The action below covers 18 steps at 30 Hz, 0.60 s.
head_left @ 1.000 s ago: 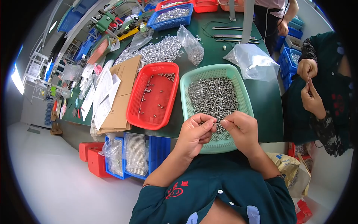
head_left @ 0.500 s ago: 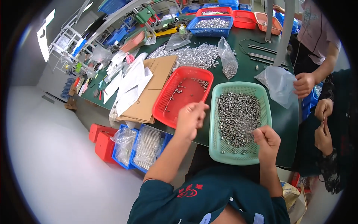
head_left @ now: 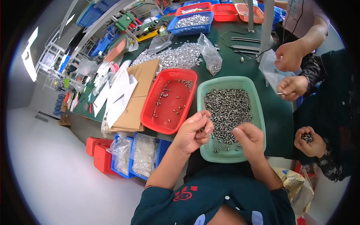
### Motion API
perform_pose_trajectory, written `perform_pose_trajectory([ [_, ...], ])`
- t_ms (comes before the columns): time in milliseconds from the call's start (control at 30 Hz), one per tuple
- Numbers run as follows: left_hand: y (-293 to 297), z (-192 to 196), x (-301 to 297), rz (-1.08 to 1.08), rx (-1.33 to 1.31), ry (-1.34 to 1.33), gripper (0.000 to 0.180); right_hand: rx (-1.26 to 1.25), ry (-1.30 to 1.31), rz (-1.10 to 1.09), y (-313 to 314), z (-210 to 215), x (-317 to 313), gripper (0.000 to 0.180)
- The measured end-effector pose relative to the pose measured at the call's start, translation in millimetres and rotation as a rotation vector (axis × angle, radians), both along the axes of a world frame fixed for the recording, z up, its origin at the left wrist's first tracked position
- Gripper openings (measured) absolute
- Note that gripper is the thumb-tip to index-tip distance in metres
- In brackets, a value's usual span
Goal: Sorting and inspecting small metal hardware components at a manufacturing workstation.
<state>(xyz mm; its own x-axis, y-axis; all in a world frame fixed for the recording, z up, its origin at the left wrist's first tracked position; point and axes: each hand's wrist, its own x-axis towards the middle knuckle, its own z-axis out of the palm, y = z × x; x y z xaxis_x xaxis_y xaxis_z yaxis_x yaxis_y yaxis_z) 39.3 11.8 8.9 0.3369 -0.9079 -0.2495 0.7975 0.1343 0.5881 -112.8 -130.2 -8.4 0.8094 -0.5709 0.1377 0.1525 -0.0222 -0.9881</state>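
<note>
Head view, item by item.

Left hand [head_left: 195,132]: hovering at the near left rim of the green basket [head_left: 258,112], fingers [head_left: 206,129] curling inward and pinching together; something small seems to be sitting between them, though what exactly is too small to tell.

Right hand [head_left: 249,139]: resting over the near end of the same basket, fingers bent down into the small metal parts [head_left: 228,108]; whether they are gripping one cannot be told.

Small metal parts: lying heaped in the middle of the green basket, which is sitting on the green table [head_left: 277,116] directly ahead of the person.

Red tray [head_left: 150,116]: standing just beside the basket on its left, holding a thin scatter of like pieces.

Cardboard sheet [head_left: 140,93]: lying left of the red tray, white papers on top.

Co-workers' hands: working at the right edge, well apart from the basket, one cupping a handful of parts.

Handling note, as a judgement: picking single pieces from the loose edge of the heap rather than its thick centre is likely cleaner; keeping both hands low over the basket means a dropped piece is falling back in, not onto the table.
</note>
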Motion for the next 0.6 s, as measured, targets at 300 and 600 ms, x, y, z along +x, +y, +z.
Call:
perform_pose_trajectory([
  [300, -14.6, -20.6, -45.5, -0.112, -0.124, 0.282, 0.013, -0.270, -0.083, -0.081, 3.3, 9.2, -2.0, 0.008],
  [600, -15.6, -19.1, -51.5, -0.070, -0.003, 0.173, 0.014, -0.869, -0.217, -0.187, 5.9, 14.5, -3.0, 0.007],
])
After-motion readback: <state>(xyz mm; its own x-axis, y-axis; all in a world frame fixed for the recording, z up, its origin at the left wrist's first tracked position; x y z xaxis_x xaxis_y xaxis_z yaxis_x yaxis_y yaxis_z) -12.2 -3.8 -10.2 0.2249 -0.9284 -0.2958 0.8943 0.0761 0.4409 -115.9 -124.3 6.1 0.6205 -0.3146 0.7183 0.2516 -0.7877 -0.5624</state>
